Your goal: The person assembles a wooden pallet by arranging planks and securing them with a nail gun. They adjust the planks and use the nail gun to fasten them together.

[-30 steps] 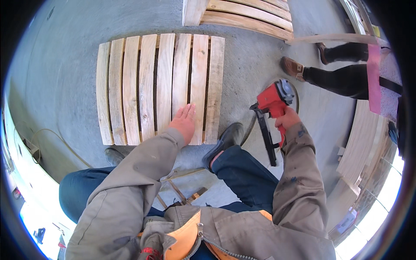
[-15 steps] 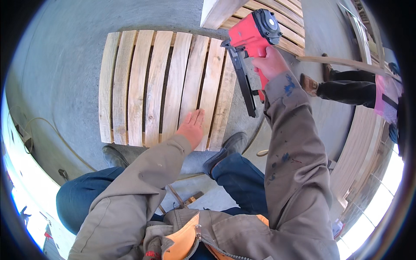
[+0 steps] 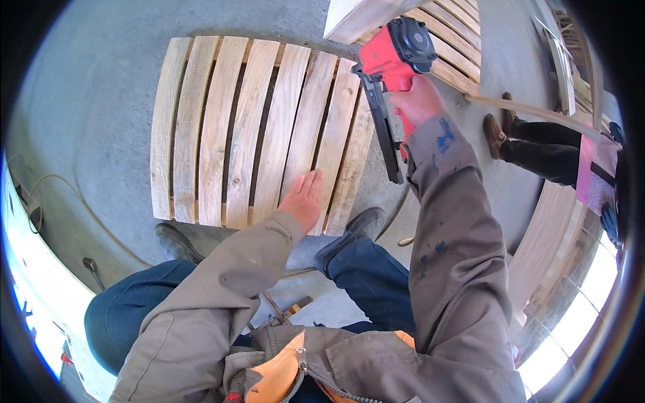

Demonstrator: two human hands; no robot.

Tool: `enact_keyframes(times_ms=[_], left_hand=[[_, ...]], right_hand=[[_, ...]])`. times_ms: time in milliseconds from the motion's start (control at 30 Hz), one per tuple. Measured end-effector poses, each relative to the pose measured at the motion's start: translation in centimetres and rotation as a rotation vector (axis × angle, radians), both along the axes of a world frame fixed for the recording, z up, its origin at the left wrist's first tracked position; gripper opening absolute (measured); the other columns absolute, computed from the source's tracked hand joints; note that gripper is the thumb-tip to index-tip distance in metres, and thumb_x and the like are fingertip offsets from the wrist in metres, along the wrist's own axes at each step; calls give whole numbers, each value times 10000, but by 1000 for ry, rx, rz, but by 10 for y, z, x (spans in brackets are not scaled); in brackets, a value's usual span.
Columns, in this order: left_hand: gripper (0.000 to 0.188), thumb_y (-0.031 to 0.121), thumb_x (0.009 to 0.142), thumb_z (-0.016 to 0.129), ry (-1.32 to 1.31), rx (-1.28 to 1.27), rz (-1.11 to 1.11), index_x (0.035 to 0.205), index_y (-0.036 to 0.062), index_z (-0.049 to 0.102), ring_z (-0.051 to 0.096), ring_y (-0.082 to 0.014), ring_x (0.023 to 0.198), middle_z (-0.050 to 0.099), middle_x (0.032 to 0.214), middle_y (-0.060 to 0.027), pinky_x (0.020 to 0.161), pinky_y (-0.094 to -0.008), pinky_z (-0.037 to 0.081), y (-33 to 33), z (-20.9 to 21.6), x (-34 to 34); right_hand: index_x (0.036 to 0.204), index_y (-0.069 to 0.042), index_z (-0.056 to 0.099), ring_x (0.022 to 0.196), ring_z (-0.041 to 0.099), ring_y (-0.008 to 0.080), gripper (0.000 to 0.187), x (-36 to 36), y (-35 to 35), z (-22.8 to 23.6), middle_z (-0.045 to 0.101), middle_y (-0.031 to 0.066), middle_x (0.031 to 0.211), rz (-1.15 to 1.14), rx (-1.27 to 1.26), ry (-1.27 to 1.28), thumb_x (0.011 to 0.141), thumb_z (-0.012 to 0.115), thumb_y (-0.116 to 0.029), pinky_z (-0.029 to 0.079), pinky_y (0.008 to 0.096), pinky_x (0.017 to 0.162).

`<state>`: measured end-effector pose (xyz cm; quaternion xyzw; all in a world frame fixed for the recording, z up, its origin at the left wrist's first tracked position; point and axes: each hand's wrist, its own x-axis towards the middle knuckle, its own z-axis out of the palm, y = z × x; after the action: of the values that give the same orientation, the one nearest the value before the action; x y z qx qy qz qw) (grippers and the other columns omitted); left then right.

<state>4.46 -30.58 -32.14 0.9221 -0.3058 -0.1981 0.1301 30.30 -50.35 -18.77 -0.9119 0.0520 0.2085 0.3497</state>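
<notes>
A slatted wooden panel (image 3: 220, 134) of several pale boards, with narrow gaps between them, lies on the floor in front of me. My left hand (image 3: 303, 199) rests flat on its boards near the close edge, fingers stretched out and close together. My right hand (image 3: 418, 101) is wrapped round the handle of a red and black nail gun (image 3: 390, 59). The gun's nose is at the far end of the rightmost boards; whether it touches the wood I cannot tell. Its long black magazine (image 3: 384, 127) slants back toward me along the panel's right side.
Beyond the gun are another slatted panel (image 3: 453, 40) and a pale upright board (image 3: 356, 19). On the right, a person (image 3: 547, 141) in dark trousers stands near a long wooden strip (image 3: 531, 107) and stacked boards (image 3: 547, 228). A hose (image 3: 87, 205) runs across the floor at left.
The view has turned slightly, so the panel and gun appear shifted. My left hand stays flat on the boards, and my right still grips the nail gun. The other person's feet appear closer together.
</notes>
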Motion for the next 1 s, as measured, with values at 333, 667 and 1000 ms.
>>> enact_keyframes(times_ms=[333,667,1000], left_hand=[[552,127,921,439,-13,-8,-8,1408,-127,382,290,-352,1442,312,1540,-244,1185,-460,219,-1,2,2],[558,145,924,440,-53,61,-61,1410,-123,385,297,-355,1438,313,1539,-249,1183,-464,222,-3,7,2],[494,164,960,397,-62,58,-27,1386,-81,449,291,-352,1443,344,1538,-215,1184,-495,214,-5,-17,-7]], right_hand=[[734,11,594,510,590,191,90,7,-8,-22,600,86,621,7,161,106,739,617,-76,455,348,513],[748,31,587,500,605,199,117,-3,9,-21,606,92,631,-60,64,125,712,641,-66,461,358,485],[811,13,642,575,625,196,164,-84,-52,34,650,100,664,42,86,95,674,641,-78,473,354,538]])
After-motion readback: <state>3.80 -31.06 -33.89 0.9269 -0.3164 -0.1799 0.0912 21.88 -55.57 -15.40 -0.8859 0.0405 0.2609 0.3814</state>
